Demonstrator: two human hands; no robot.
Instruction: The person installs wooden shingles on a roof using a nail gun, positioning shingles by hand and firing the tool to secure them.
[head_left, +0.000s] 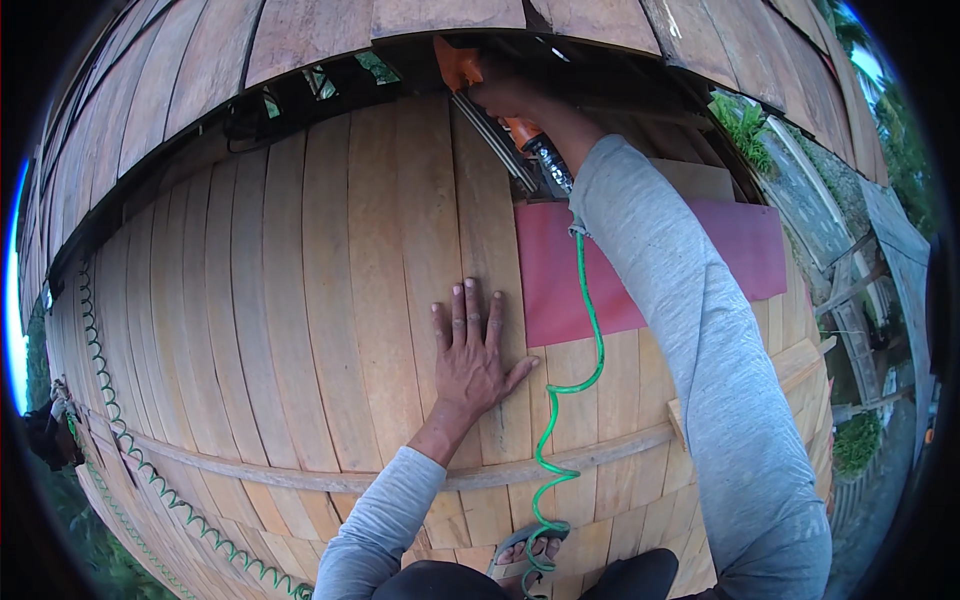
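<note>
My left hand (472, 352) lies flat, fingers spread, against a vertical wooden plank (490, 210) of a board wall. My right hand (508, 93) reaches up under the roof edge and grips an orange air nail gun (460, 68) held against the top of that plank. The gun's metal magazine (497, 145) slants down to the right. A green coiled air hose (585, 330) hangs from the gun's base down past my left hand toward my sandalled foot (527, 548).
A reddish-pink panel (650, 265) covers the wall right of the plank. A horizontal batten (300, 478) crosses the wall low down. Another green coiled hose (120, 430) runs along the left. Overhanging roof boards (300, 40) sit above; plants and a fence lie right.
</note>
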